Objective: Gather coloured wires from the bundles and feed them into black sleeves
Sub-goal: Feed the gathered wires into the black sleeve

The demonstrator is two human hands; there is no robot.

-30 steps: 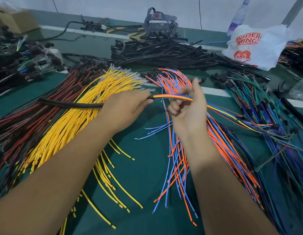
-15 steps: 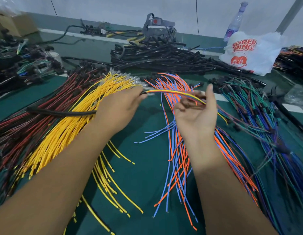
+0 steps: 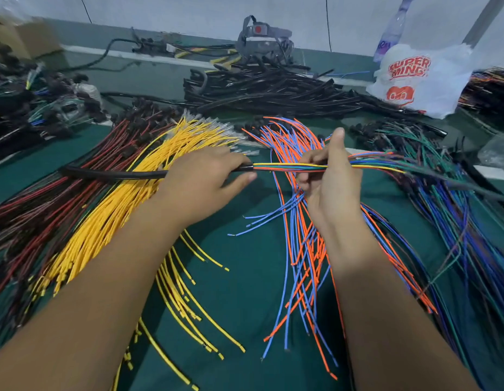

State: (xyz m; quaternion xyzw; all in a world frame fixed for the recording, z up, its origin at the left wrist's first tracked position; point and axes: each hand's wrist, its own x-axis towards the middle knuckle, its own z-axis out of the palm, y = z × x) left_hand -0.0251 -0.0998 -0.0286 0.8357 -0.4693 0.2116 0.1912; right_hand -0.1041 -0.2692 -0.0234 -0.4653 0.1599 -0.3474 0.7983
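Yellow wires [image 3: 127, 221] fan nearest on the green table [image 3: 245, 277], orange and blue wires [image 3: 301, 263] beside them. Above these, left hand [image 3: 200, 182] grips the black sleeve [image 3: 115, 174] at its mouth; right hand [image 3: 329, 176] pinches the gathered wire bunch [image 3: 290, 166] entering it. Farther back: a black sleeve pile [image 3: 273, 91], a white plastic bag [image 3: 420, 80].

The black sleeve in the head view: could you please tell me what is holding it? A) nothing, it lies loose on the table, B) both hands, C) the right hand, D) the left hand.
D: the left hand grips the black sleeve near its mouth, while the right hand pinches only the coloured wires entering it.
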